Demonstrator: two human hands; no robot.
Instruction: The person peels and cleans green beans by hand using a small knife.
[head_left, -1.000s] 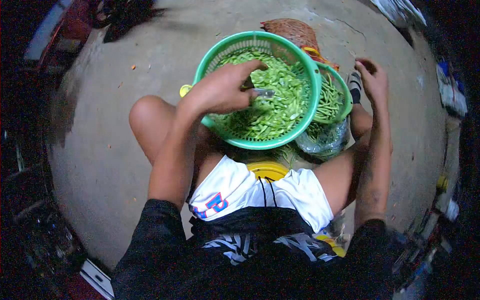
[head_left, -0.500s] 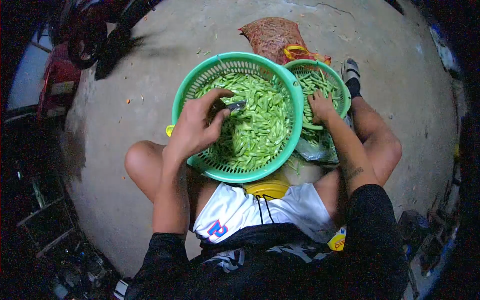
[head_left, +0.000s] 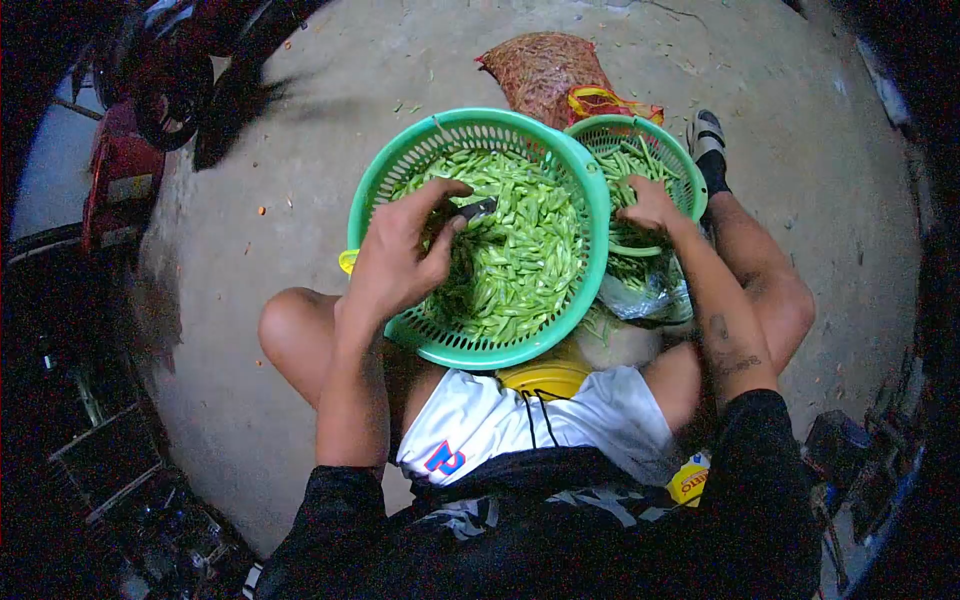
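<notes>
1. The curled left hand pinches a small dark blade above sliced green beans in a round green plastic colander.
2. A smaller green plastic basket adjoins for easy reach; half-closed right hand inside, hold unclear.

I see dimly lit grey floor around the hands, a red object well left of them.

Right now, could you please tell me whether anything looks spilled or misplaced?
A few green bits lie on the floor beyond the large green basket, possibly spilled, since green pieces lie inside it.
</notes>
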